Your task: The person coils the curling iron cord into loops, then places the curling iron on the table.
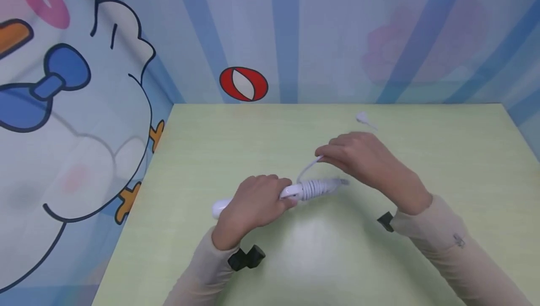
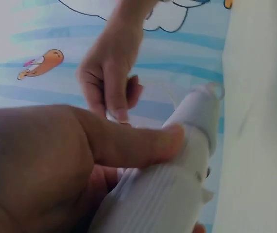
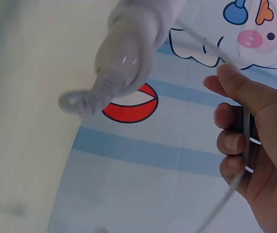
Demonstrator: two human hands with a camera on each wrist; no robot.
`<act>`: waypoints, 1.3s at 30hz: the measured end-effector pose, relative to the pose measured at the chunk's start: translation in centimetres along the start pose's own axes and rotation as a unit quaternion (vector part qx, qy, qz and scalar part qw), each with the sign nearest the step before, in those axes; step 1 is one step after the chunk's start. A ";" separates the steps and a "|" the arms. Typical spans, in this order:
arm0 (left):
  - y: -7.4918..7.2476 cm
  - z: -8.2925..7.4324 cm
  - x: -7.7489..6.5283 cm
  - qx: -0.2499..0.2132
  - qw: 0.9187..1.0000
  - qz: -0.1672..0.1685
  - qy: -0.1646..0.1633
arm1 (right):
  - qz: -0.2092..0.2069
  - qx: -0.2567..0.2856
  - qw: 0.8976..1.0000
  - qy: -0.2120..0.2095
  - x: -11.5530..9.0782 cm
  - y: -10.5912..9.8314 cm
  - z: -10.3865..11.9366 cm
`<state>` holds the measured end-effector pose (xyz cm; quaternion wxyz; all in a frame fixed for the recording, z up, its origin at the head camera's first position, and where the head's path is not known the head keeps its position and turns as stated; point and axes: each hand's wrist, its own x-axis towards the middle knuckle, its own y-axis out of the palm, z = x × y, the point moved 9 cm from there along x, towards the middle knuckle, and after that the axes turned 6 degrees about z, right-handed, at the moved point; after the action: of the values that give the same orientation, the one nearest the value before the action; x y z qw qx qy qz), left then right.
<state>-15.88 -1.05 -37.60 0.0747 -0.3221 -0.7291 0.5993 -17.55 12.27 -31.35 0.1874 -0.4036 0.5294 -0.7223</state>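
Pale green table [image 1: 202, 146] under you, blue-striped wall [image 1: 329, 29] across the top of the frame, cartoon bird [image 1: 97, 97] on the left. Your left hand [image 1: 255, 203], back up at lower centre, grips a white handheld device [image 1: 291, 192] mid-frame, cord [image 1: 318, 189] coiled round its right end. Your right hand [image 1: 358, 158], right of centre, fingers curled, holds the cord's loose stretch; plug [image 1: 362, 117] shows just above that hand.
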 end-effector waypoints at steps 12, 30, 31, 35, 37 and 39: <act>-0.2 3.3 2.2 -0.064 0.989 -0.096 -0.096 | 0.012 -0.015 0.999 0.026 -0.1 1.6 2.2; -1.2 6.0 1.8 -0.315 0.938 -0.120 -0.083 | 0.027 0.047 0.995 0.080 -1.5 4.3 2.9; -1.3 6.0 1.7 -0.331 0.934 -0.114 -0.075 | 0.031 0.057 0.995 0.081 -1.5 4.4 2.8; -1.6 5.4 1.2 -0.368 0.925 -0.082 -0.037 | 0.050 0.108 0.989 0.082 -1.6 4.7 2.1; -1.7 5.1 1.0 -0.380 0.923 -0.064 -0.021 | 0.059 0.144 0.984 0.089 -1.7 4.8 1.4; -1.9 4.7 0.8 -0.384 0.922 -0.048 -0.001 | 0.069 0.184 0.976 0.097 -1.7 4.9 0.8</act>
<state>-19.50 -4.66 -37.36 -0.0269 -0.2901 -0.9180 0.2692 -16.68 11.20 -36.44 0.2552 -0.2529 0.4297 -0.8284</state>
